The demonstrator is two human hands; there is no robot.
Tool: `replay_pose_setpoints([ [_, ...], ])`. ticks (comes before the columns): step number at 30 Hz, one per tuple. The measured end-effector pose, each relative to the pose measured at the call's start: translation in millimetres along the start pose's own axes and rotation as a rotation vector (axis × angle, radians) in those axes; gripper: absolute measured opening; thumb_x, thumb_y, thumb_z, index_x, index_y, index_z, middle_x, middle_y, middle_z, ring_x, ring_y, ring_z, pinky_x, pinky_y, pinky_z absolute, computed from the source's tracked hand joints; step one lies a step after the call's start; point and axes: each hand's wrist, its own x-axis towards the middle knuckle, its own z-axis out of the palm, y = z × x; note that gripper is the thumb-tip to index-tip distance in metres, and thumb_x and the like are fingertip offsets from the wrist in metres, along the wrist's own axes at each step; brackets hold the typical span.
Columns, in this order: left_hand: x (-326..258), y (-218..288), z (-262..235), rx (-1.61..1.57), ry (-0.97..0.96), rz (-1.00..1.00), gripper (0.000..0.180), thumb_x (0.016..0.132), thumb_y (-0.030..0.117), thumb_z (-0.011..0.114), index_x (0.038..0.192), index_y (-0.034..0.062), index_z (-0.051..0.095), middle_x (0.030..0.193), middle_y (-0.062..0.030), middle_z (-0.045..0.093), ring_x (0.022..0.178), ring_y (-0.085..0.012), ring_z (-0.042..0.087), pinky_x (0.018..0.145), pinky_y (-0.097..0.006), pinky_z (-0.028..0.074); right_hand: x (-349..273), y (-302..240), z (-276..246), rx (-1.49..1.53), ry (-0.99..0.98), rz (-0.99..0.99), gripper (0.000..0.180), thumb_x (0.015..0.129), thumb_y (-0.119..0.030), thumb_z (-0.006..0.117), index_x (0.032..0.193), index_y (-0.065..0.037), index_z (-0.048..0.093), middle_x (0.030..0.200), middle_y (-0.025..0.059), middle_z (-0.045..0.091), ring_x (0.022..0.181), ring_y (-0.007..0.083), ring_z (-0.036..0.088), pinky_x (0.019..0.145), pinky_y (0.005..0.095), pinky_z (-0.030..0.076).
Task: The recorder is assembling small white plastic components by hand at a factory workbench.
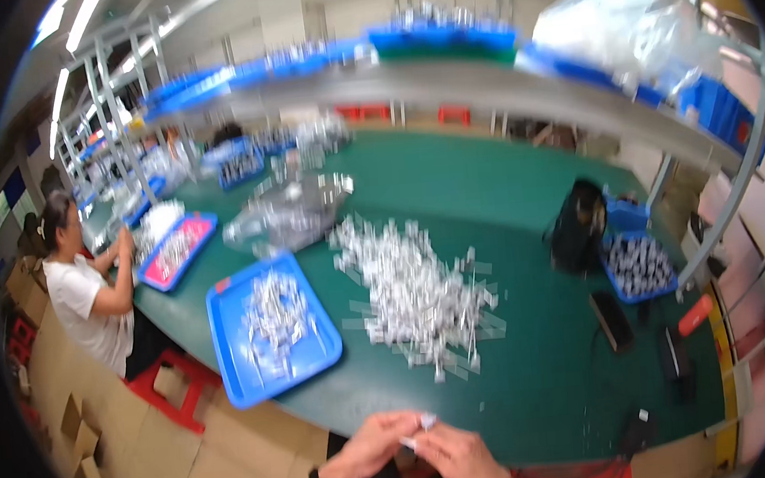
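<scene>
left hand [372,443] and right hand [463,460], both bare, meet with fingers curled, fingertips nearly together, pinching a small white piece [427,421]; from where i stand, blur hides its exact shape. it lies directly at the fingertips, by the near edge of the smooth green-topped table [551,387], well apart from the loose heap of small whitish parts [413,290] beyond.

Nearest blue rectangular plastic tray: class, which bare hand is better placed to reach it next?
Probably the left hand: the tray lies forward and to its left, farther from the right hand.
</scene>
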Motion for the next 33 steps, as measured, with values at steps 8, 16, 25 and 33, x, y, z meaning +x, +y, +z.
replay_pose_setpoints([
  [8,-2,0,1,-0.010,0.019,-0.023,0.025,0.093,0.013,0.071,0.114,0.0001,0.071,0.112,-0.0068,0.069,0.097,-0.0131,0.065,0.084,-0.029,0.054,-15,-5,-2,-0.042,-0.102,0.135,0.020,0.089,-0.016,0.070,0.108,-0.008,0.067,0.106,0.0126,0.066,0.074,0.0340,0.067,0.059,0.0410,0.055],
  [16,2,-7,-2,0.276,0.128,0.280,0.024,0.092,0.001,0.069,0.115,-0.0016,0.067,0.109,-0.0087,0.072,0.095,-0.0132,0.067,0.083,-0.027,0.055,-8,-4,-22,-0.082,0.054,0.334,0.016,0.096,-0.015,0.064,0.108,-0.004,0.061,0.082,0.0126,0.067,0.065,0.0315,0.065,0.054,0.0391,0.048],
  [25,2,-20,-1,0.291,0.183,0.342,0.023,0.091,-0.003,0.068,0.114,-0.0059,0.065,0.109,-0.0118,0.071,0.097,-0.0158,0.070,0.087,-0.028,0.057,-12,3,-4,-0.244,0.024,0.281,0.016,0.095,-0.015,0.063,0.106,-0.004,0.058,0.079,0.0116,0.061,0.061,0.0323,0.061,0.052,0.0400,0.048],
  [33,2,-26,0,0.373,0.213,0.444,0.019,0.091,-0.005,0.068,0.110,-0.0056,0.066,0.111,-0.0122,0.070,0.098,-0.0153,0.070,0.088,-0.026,0.056,-9,-7,-3,-0.430,-0.004,0.274,0.020,0.093,-0.017,0.065,0.108,-0.005,0.059,0.077,0.0077,0.057,0.060,0.0247,0.063,0.050,0.0374,0.050],
])
